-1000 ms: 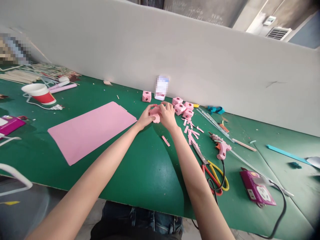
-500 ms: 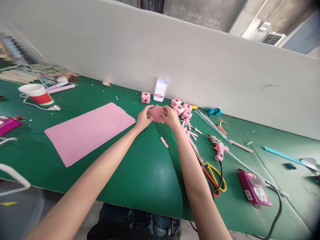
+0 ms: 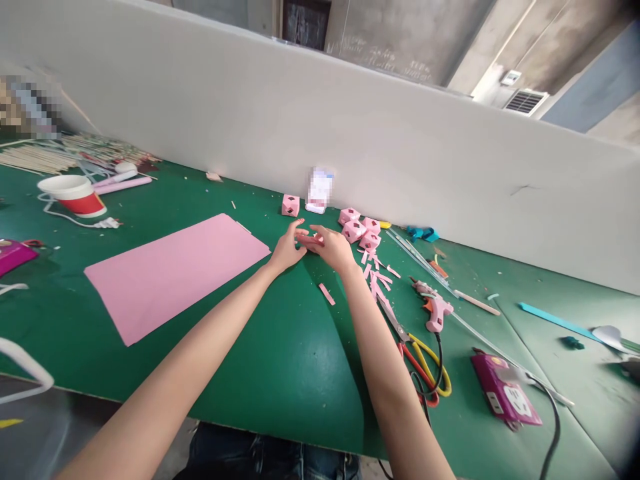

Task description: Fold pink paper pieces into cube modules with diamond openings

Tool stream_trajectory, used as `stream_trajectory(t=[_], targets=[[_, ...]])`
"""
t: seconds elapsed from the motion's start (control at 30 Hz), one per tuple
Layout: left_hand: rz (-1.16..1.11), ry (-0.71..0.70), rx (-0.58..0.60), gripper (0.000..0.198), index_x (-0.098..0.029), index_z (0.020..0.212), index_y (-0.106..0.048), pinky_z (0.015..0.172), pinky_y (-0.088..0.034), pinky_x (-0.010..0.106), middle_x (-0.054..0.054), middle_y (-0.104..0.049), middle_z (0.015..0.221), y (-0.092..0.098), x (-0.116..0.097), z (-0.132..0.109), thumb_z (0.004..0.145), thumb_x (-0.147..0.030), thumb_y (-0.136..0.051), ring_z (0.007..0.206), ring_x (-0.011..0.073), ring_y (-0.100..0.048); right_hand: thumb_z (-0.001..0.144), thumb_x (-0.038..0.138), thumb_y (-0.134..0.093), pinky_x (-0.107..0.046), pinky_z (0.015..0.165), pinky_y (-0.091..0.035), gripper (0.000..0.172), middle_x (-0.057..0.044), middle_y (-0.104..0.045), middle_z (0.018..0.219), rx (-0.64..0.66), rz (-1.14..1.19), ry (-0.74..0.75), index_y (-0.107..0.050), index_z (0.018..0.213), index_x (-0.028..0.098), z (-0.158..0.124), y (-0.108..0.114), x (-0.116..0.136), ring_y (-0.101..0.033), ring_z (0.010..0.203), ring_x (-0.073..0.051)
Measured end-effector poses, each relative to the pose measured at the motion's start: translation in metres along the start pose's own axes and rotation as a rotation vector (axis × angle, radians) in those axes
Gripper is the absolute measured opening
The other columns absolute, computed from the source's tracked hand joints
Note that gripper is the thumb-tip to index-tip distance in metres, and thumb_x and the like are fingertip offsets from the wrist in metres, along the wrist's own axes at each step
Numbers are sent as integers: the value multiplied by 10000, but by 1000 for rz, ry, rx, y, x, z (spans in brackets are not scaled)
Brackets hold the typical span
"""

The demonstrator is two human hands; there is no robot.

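Between my two hands, above the green table, is a small pink paper piece (image 3: 312, 241), now partly hidden by my fingers. My left hand (image 3: 287, 249) pinches its left edge, with the index finger raised above it. My right hand (image 3: 335, 247) is closed on the right side, fingers curled over the paper. Just beyond my right hand sit several folded pink paper shapes (image 3: 354, 231) with diamond-shaped holes. A similar pink paper cube (image 3: 291, 205) stands alone behind my left hand, beside a propped phone (image 3: 319, 192). A pink paper strip (image 3: 327, 294) lies below my right hand.
Large pink sheets (image 3: 175, 277) lie to the left, near a paper cup (image 3: 75, 195). On the right are paper offcuts (image 3: 379, 279), scissors (image 3: 417, 360), a pink glue gun (image 3: 436, 308) and a purple power strip (image 3: 505, 390). A grey partition (image 3: 250, 113) borders the table's back.
The pink paper piece was spread flat facing me; now it is tilted or bent, showing mostly its edge. My right hand has curled further over it. The camera view has shifted slightly.
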State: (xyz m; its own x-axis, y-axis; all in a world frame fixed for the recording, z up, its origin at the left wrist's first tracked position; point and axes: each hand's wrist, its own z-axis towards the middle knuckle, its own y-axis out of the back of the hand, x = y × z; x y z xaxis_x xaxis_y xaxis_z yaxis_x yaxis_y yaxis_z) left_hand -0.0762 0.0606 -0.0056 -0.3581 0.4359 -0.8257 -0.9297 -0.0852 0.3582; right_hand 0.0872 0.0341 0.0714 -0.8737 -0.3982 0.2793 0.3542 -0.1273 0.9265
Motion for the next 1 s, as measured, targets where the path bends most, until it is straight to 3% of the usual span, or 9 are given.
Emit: stream_trajectory(t=[0.1, 0.17, 0.23, 0.4, 0.53, 0.63, 0.73, 0.87, 1.0], targets=[[24, -5, 44, 782, -205, 1459, -477, 989, -566, 407, 91, -758, 1175, -1, 3, -1, 715, -8, -613, 1125, 245, -717, 978, 308, -650, -326, 783, -486, 349, -146, -778, 1193, 31, -66, -67, -660, 1305, 187, -1, 2, -5, -726, 1051, -300], [40, -14, 55, 760, -213, 1452, -493, 980, -575, 410, 111, -731, 1265, -2, 3, -2, 727, -19, -614, 1172, 264, -704, 1007, 283, -600, -309, 747, -466, 190, -123, -797, 1077, 52, -101, -82, -717, 1130, 199, 0, 3, -8, -733, 996, -282], [51, -29, 59, 746, -212, 1452, -494, 996, -577, 425, 132, -677, 1386, -2, 2, -2, 738, -31, -615, 1252, 287, -671, 1030, 317, -575, -301, 743, -460, 180, -100, -795, 1003, 66, -130, -85, -722, 1027, 213, 0, 3, -11, -732, 972, -268], [76, -72, 50, 685, -186, 1400, -529, 1189, -456, 510, 151, -596, 1501, -3, 2, -3, 737, -29, -606, 1412, 322, -560, 1017, 496, -592, -489, 982, -462, 388, -213, -728, 1224, 26, -234, -147, -668, 1187, 155, -2, -3, -8, -663, 1165, -379], [67, -85, 50, 656, -181, 1372, -554, 1203, -434, 535, 156, -619, 1456, -5, 3, -3, 734, -38, -600, 1393, 338, -567, 1010, 438, -612, -605, 1076, -394, 390, -245, -635, 1377, 8, -277, -164, -628, 1277, 154, -5, -5, -3, -571, 1295, -428], [32, -93, 52, 652, -189, 1396, -544, 1218, -419, 512, 143, -614, 1451, -5, 1, -2, 757, -64, -584, 1387, 309, -566, 993, 346, -644, -519, 1008, -464, 288, -218, -672, 1311, 55, -249, -135, -656, 1219, 166, -5, -5, -2, -621, 1230, -390], [-13, -84, 61, 554, -189, 1409, -542, 1200, -436, 482, 134, -651, 1377, -4, -2, -2, 857, -151, -559, 1325, 274, -608, 1017, 289, -603, -385, 873, -521, 202, -138, -729, 1180, 97, -179, -86, -665, 1170, 174, -2, -7, -1, -695, 1058, -276], [-50, -33, 37, 516, -175, 1397, -549, 1154, -464, 467, 144, -681, 1316, -3, -6, -1, 935, -391, -628, 1282, 283, -632, 1038, 274, -561, -289, 771, -489, 152, -91, -753, 1100, 84, -84, -33, -660, 1106, 182, 2, -14, 0, -711, 975, -220], [-61, 31, -10, 488, -202, 1321, -601, 1094, -500, 440, 122, -718, 1252, -3, -8, 0, 935, -496, -652, 1221, 279, -666, 1007, 332, -622, -267, 723, -444, 163, -97, -768, 1054, 41, -5, -19, -648, 1075, 187, 3, -21, -2, -718, 959, -241]])
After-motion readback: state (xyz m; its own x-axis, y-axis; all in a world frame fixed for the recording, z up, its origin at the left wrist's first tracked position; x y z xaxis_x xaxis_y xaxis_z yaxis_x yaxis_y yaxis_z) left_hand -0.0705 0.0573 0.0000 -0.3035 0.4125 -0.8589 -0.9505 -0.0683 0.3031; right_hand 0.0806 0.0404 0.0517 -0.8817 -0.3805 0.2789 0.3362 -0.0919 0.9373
